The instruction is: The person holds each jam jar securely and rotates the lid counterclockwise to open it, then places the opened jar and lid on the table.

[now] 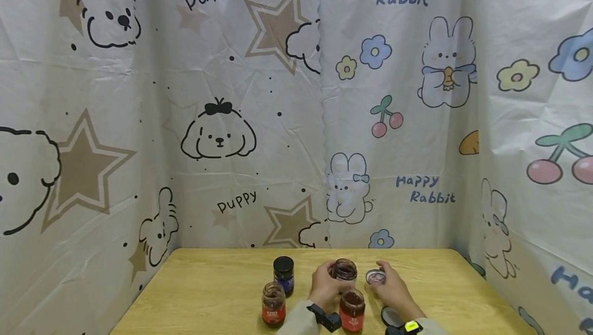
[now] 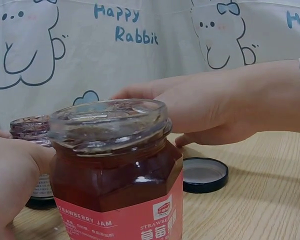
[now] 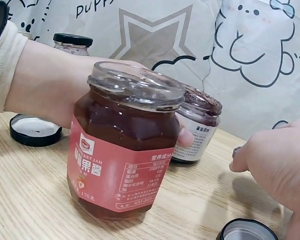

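Note:
My left hand (image 1: 326, 284) grips an uncapped jar (image 1: 345, 271) with dark residue on its glass and a white label (image 3: 195, 139). To the right, my right hand (image 1: 391, 291) pinches a lid (image 1: 375, 277) whose underside is smeared with purple. The two are apart. In front of the left hand stands an uncapped strawberry jam jar (image 1: 352, 312), with a pink-red label (image 2: 125, 220) and dark red jam inside. A dark-rimmed lid (image 1: 391, 317) lies inside up by my right wrist. In the right wrist view the right hand (image 3: 275, 165) hides most of its lid.
Left of my left hand stand another uncapped red-labelled jar (image 1: 274, 304) and a jar with a black lid and blue label (image 1: 283, 276). Another lid (image 3: 36, 131) lies inside up beside my left forearm. A printed curtain (image 1: 259, 119) surrounds the wooden table (image 1: 208, 294).

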A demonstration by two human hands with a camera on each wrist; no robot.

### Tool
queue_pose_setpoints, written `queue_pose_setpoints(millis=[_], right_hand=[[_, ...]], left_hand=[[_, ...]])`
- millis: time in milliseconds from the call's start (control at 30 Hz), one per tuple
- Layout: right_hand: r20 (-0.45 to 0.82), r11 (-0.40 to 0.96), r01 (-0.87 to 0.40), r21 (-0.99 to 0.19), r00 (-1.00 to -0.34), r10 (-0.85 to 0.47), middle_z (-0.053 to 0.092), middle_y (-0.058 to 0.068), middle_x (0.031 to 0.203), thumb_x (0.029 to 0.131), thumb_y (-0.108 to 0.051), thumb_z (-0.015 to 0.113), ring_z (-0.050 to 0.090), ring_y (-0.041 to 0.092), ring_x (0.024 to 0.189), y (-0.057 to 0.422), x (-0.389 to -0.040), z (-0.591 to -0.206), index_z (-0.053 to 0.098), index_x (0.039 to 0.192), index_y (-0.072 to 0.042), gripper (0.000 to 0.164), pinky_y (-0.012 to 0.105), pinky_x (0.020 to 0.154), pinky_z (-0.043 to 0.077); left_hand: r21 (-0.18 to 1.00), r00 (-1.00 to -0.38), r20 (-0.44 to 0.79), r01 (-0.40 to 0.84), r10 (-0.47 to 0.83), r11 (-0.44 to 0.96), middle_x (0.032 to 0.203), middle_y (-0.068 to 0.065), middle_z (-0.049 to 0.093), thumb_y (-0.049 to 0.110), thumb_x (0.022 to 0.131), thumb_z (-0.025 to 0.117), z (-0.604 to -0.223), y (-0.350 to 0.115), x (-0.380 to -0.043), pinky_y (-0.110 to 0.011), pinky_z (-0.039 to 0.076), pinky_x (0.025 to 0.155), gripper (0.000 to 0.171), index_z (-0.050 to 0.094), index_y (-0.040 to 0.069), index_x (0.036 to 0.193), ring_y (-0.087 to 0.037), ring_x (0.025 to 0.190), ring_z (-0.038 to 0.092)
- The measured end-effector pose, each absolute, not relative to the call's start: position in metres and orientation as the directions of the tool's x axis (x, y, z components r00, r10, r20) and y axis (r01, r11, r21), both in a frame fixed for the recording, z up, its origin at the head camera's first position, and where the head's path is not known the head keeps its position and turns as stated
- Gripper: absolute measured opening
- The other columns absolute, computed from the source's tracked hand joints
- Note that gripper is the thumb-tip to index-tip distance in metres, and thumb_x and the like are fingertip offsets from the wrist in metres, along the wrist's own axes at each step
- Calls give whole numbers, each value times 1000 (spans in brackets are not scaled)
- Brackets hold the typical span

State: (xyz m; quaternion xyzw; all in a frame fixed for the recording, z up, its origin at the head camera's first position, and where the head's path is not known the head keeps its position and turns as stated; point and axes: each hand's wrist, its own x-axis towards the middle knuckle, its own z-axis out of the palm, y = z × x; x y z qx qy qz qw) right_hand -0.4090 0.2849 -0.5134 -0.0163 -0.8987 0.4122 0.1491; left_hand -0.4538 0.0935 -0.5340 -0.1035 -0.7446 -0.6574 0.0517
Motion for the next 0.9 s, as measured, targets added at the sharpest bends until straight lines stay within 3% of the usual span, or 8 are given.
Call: queue_pose_setpoints(millis=[333,567,700,900], right_hand=[[191,699,-19,-715,-967,170,51,36,137,81,-6,78,58,46,113,285,-408,-516,46,144,8,71,57,90,50],[167,749,32,-661,-968,189,52,35,138,82,-13,76,58,47,114,283,-405,-510,47,144,5,70,63,91,48],[161,756,42,-653,-968,192,52,34,139,82,-14,76,58,47,114,282,-404,-509,47,144,5,71,63,90,48],[157,771,56,-634,-967,199,53,32,139,82,-15,77,58,47,114,284,-403,-510,49,143,5,70,63,90,47]], left_hand=[[957,-967,229,244,109,156,107,-4,74,-2,61,98,-533,94,-454,-44,56,90,62,70,4,117,-23,101,69],[935,-967,221,248,129,254,105,0,73,9,64,99,-528,98,-452,-45,56,91,55,71,10,112,-23,100,69],[941,-971,207,231,119,248,106,-1,73,6,63,99,-531,100,-453,-47,56,91,58,71,11,114,-23,100,68],[888,-948,276,315,158,334,104,-2,73,11,68,98,-532,99,-455,-46,57,87,54,69,9,113,-24,98,68]])
